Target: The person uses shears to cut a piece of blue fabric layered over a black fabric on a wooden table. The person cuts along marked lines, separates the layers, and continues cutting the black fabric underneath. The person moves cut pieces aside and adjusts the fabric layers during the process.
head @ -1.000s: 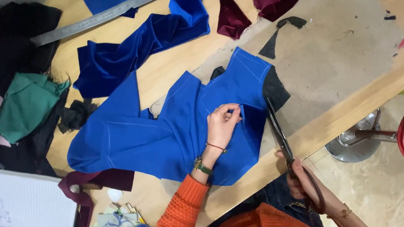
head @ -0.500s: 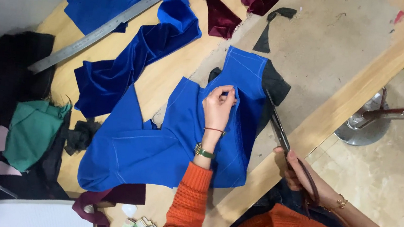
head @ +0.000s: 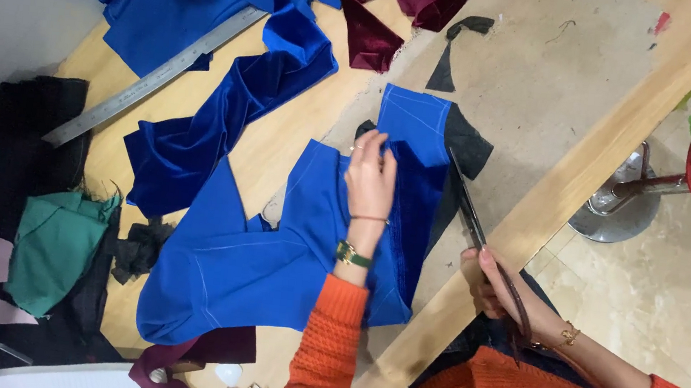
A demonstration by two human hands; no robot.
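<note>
Wooden surface (head: 299,142) with pale paper sheet (head: 563,80), carrying blue fabric piece (head: 271,255), blue velvet strip (head: 215,129), metal ruler (head: 152,75), maroon velvet (head: 381,18), green cloth (head: 57,249), black scraps (head: 134,249)

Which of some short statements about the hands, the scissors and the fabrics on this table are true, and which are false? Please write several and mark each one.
1. The left hand lies flat on the blue fabric piece. True.
2. The right hand holds a pencil. False: it holds scissors, with the blades at the right edge of the blue piece.
3. A metal ruler lies on the table, up and to the left. True.
4. The folded fabric at the left edge is yellow. False: the folded green fabric lies there, on dark cloth.
5. Dark red velvet lies at the top of the table. True.
</note>
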